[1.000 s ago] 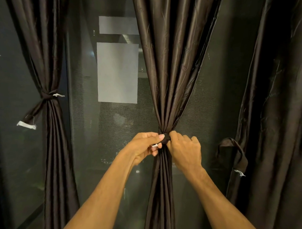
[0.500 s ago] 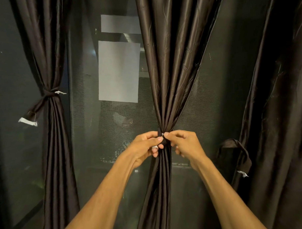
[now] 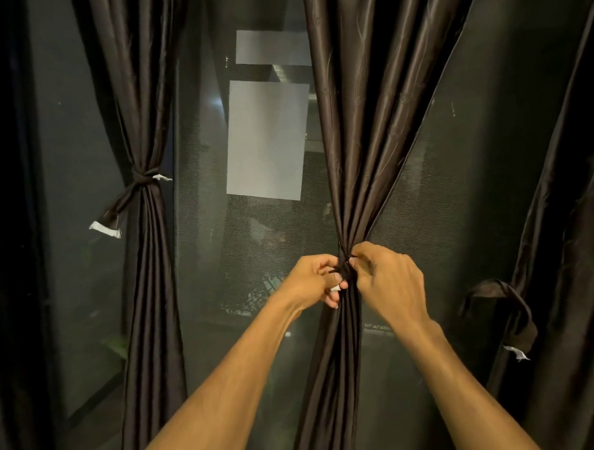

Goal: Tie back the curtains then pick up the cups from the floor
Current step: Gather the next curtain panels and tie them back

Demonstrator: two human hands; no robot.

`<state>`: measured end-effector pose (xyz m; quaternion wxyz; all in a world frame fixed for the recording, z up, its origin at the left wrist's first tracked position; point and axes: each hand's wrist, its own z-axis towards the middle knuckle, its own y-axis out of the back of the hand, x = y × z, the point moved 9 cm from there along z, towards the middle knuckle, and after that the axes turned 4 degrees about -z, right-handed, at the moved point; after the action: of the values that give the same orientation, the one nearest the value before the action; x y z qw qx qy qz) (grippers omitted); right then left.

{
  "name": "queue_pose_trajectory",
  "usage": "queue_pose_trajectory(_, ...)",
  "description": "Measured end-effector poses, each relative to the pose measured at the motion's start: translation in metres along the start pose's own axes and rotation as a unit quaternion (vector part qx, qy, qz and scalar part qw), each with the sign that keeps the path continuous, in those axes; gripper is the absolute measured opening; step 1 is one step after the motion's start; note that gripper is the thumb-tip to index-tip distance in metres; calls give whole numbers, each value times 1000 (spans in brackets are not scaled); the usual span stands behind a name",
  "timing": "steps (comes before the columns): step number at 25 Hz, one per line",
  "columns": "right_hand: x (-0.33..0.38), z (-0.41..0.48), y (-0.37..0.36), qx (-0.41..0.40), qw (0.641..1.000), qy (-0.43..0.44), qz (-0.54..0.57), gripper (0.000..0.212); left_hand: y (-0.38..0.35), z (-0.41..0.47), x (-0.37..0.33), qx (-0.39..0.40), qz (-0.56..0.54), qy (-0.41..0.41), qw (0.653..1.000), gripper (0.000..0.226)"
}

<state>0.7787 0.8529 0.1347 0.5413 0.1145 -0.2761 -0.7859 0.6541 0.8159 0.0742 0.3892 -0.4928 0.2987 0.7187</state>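
A dark brown satin curtain (image 3: 363,138) hangs in the middle, gathered into a narrow waist by a dark tie-back (image 3: 343,268). My left hand (image 3: 311,281) pinches the tie-back from the left, with a white tag showing between its fingers. My right hand (image 3: 388,282) grips the tie-back from the right. The knot itself is mostly hidden by my fingers. A second curtain (image 3: 140,112) on the left is bound by its own tie-back (image 3: 142,178). No cups are in view.
A third curtain (image 3: 564,215) hangs loose at the right, its tie-back loop (image 3: 507,311) dangling with a white tag. Behind the curtains is a dark meshed window (image 3: 223,261) with a grey paper sheet (image 3: 267,140) stuck on it.
Both hands stay at the middle curtain's waist. My right hand has shifted its fingers on the tie-back and my left fingers have curled in tighter.
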Motion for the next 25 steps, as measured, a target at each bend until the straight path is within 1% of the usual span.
queue_pose_trajectory(1,-4,1,-3,3,999,-21,26,7,2,2,-1,-5,13,-7,1000,15)
queue_pose_trajectory(2,-13,2,-8,16,995,-64,77,5,3,4,-2,-6,24,-12,1000,14)
queue_pose_trajectory(4,-33,5,-22,43,967,-152,199,10,3,7,0,-6,44,-15,999,13)
queue_pose_trajectory(5,-38,6,-27,53,957,-166,234,12,3,8,1,-8,53,-13,998,13)
queue_pose_trajectory(7,-36,7,-30,85,956,-135,244,9,3,10,2,-17,68,-14,997,15)
queue_pose_trajectory(9,-30,7,-30,108,964,-86,229,12,3,10,1,-19,81,-20,996,18)
queue_pose_trajectory(11,-31,7,-27,88,973,-66,204,6,3,11,1,-20,95,-23,995,20)
queue_pose_trajectory(12,-34,6,-26,67,972,-77,214,4,3,11,1,-24,106,-24,994,19)
queue_pose_trajectory(15,-46,1,-27,28,945,-151,288,15,3,14,1,-36,121,-22,992,19)
queue_pose_trajectory(16,-46,1,-28,29,943,-150,295,16,3,14,1,-38,120,-22,992,20)
queue_pose_trajectory(18,-36,0,-25,54,961,-97,253,9,1,14,2,-41,111,-25,993,24)
queue_pose_trajectory(19,-30,-1,-25,71,971,-65,218,11,1,14,1,-43,108,-29,993,25)
queue_pose_trajectory(20,-27,0,-24,83,981,-36,174,19,0,15,1,-43,109,-34,993,26)
queue_pose_trajectory(21,-23,1,-22,83,990,-10,113,23,-2,15,0,-44,115,-41,992,27)
queue_pose_trajectory(22,-14,1,-16,72,996,22,47,22,-4,15,-2,-49,128,-47,989,28)
queue_pose_trajectory(24,12,-4,-8,13,991,101,-89,8,-3,16,-5,-75,164,-57,982,32)
queue_pose_trajectory(25,20,-9,-7,-10,985,127,-118,12,-2,16,-7,-91,182,-64,977,34)
